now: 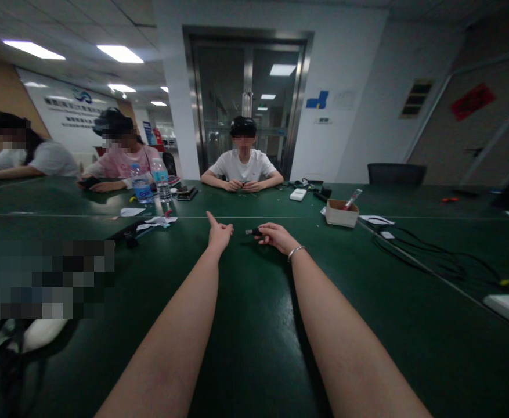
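Both arms reach forward over the dark green table (254, 325). My right hand (275, 237), with a silver bracelet at the wrist, pinches a small black object (255, 231) whose silvery end points left; it looks like a USB stick. To its left, my left hand (220, 233) has the index finger stretched out and the thumb apart, the other fingers curled. Nothing shows in that hand. A short gap separates it from the silvery end.
Across the table sits a person in white (245, 168); two more people are at the left. Bottles (142, 187) and papers (156, 222) lie left of my hands. Rightward are a small box (342, 213), a white device (298, 194) and black cables (428, 247).
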Demonstrator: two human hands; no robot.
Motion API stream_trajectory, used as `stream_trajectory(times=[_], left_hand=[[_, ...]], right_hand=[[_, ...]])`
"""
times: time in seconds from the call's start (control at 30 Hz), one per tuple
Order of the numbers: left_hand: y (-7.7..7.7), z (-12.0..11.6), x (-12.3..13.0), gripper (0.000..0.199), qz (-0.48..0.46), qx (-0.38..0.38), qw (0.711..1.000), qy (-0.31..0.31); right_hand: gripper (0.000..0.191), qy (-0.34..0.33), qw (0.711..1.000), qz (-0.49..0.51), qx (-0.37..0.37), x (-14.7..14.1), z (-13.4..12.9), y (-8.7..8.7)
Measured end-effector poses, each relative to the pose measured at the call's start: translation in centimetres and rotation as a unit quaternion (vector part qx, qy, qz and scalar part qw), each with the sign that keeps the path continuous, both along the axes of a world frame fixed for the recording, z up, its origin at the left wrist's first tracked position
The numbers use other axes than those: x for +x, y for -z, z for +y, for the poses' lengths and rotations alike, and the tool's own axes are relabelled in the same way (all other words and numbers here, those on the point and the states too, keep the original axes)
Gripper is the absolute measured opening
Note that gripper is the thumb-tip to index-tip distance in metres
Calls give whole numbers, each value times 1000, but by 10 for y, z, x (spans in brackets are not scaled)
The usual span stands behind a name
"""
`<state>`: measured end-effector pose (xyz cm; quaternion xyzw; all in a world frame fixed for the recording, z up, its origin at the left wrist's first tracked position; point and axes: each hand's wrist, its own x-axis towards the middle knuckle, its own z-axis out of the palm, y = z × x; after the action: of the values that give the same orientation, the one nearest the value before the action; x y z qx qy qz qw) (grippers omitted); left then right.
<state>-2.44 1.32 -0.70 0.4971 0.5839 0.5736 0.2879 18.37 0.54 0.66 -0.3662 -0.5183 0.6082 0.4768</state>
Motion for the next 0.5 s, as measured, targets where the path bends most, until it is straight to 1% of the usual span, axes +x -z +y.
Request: stream_trajectory(times=[0.07,0.13,0.23,0.3,0.37,0.4,0.43,0.5], left_hand=[[-3,-3,-3,104,-49,20,995,-90],[-7,-6,-7,105,-106,27,982,-154],[-12,-9,-11,105,-175,34,961,-212],[-14,-11,-13,103,-198,46,950,-237],[-15,-11,-14,97,-209,54,946,-243],[-16,-11,-13,91,-215,57,947,-233],[-16,-10,-12,81,-220,57,951,-211],[-15,-8,-7,54,-217,50,966,-132]], right_hand=[[7,0,1000,-3,-3,0,0,0],[7,1,1000,-6,-3,0,0,0],[7,1,1000,-10,-2,0,-1,-1],[6,0,1000,-12,-1,1,-1,-1],[6,-2,1000,-13,-2,1,-1,-1],[6,-1,1000,-14,-3,1,-1,-2],[6,0,1000,-15,-4,1,-2,-2],[6,2,1000,-13,-4,0,-2,-1]])
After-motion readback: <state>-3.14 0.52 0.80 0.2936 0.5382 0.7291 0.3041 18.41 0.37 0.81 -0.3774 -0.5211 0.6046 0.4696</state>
